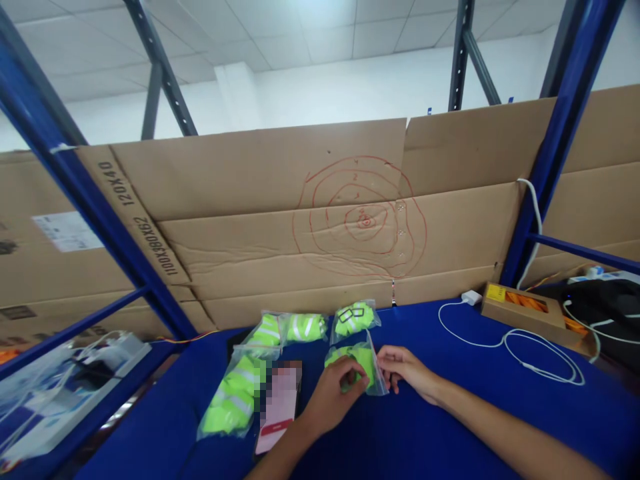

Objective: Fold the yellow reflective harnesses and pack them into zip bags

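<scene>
In front of me a clear plastic bag point(367, 357) with a folded neon-yellow reflective vest inside lies on the blue tabletop. My left hand point(337, 393) curls over its near left side, thumb and fingers closed at the bag. Pinching the bag's right edge is my right hand point(405, 370), fingers drawn together. Just behind sits another bagged vest point(355, 319) with dark square outlines on it. To the left are more bagged vests with silver stripes, one point(307, 327) at the back and a larger one point(233, 393) nearer. A phone point(280, 407) with a pink screen lies beside my left forearm.
A cardboard wall point(250, 233) with red hand-drawn rings stands behind the blue table point(430, 433). On the right are a coiled white cable point(545, 370) and an open cardboard box point(530, 310) with orange contents. A power strip point(80, 400) with cables is at left, beyond a blue post.
</scene>
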The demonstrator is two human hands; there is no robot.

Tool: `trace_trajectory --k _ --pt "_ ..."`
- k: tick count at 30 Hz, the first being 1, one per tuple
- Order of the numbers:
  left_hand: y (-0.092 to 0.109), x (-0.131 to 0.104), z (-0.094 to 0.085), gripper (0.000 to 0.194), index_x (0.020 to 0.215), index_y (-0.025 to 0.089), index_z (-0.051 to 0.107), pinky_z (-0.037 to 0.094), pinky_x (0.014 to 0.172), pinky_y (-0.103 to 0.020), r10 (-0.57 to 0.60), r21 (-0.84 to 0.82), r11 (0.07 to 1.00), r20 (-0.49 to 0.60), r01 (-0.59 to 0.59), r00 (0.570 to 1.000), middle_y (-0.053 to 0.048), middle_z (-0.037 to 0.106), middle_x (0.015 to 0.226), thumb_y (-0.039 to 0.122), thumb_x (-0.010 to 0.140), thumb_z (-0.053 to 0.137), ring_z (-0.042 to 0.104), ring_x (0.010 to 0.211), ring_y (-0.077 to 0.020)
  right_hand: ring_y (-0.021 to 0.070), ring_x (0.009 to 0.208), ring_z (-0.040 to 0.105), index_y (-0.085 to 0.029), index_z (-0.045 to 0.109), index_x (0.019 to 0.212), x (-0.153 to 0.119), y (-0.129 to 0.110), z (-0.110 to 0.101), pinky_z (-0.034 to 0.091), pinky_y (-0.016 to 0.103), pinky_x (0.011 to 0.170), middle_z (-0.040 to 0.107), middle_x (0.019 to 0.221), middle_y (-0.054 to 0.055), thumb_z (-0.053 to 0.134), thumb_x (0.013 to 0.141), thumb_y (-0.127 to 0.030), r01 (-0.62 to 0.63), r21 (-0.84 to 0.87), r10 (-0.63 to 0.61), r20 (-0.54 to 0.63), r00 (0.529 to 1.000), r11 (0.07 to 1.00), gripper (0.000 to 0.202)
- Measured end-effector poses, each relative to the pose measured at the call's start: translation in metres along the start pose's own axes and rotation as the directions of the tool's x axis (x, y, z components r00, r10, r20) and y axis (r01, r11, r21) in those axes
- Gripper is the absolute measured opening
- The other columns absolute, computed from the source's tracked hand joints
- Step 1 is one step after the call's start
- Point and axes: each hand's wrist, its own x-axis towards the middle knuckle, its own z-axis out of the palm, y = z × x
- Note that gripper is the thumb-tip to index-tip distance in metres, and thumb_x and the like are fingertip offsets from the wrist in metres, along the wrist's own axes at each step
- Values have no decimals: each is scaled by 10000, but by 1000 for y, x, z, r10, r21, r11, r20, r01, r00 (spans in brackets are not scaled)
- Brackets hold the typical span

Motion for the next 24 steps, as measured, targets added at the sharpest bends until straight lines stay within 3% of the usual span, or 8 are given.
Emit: trace_trajectory --k 3,6,8,12,14,21,24 --pt "-2 1 -2 277 808 167 691 394 637 -252 13 22 1000 17 -14 1000 -5 619 740 405 947 665 538 679 -139 116 600 624 -172 577 869 -9 -1 12 454 221 539 671 726 14 667 839 -724 52 -60 -49 43 998 997 561" --pt "-5 0 -3 317 696 171 661 390 674 -264 58 78 995 61 -63 996 17 607 685 405 837 823 544 677 -139 121 632 634 -163 605 828 -16 -1 24 471 240 617 698 720 40 658 877 -697 102 -159 -85 112 990 982 538" --pt "-5 -1 -2 276 701 179 669 401 743 -283 88 128 987 87 -99 992 19 626 707 344 801 867 576 727 -153 127 629 635 -165 612 805 -15 0 27 478 247 633 699 701 44 633 881 -725 120 -210 -92 137 986 970 566" --pt "-1 -6 -1 131 807 193 686 415 845 -330 109 229 965 103 -131 989 -6 675 823 232 868 795 618 834 -190 129 547 614 -165 631 788 -8 1 24 455 235 534 690 661 46 477 887 -842 95 -261 -61 135 989 961 702" --pt "1 -6 -1 115 825 194 679 421 862 -346 117 266 953 114 -144 987 -19 682 858 233 901 756 622 844 -199 114 482 573 -160 661 773 -5 0 20 439 231 500 692 644 44 425 910 -842 75 -289 -42 119 992 954 735" --pt "3 -2 -1 110 834 207 691 431 768 -307 124 319 934 136 -162 983 -7 624 792 238 939 705 605 787 -188 110 562 601 -156 699 657 -9 -10 12 373 205 564 634 549 14 636 936 -596 -32 -475 -31 -124 992 879 526" --pt "3 -1 -2 95 863 205 700 433 762 -302 136 320 932 130 -171 982 -6 621 793 237 953 691 606 785 -182 107 566 611 -164 693 645 -9 -15 10 348 203 546 670 590 7 696 902 -539 -74 -513 13 -122 992 855 455"
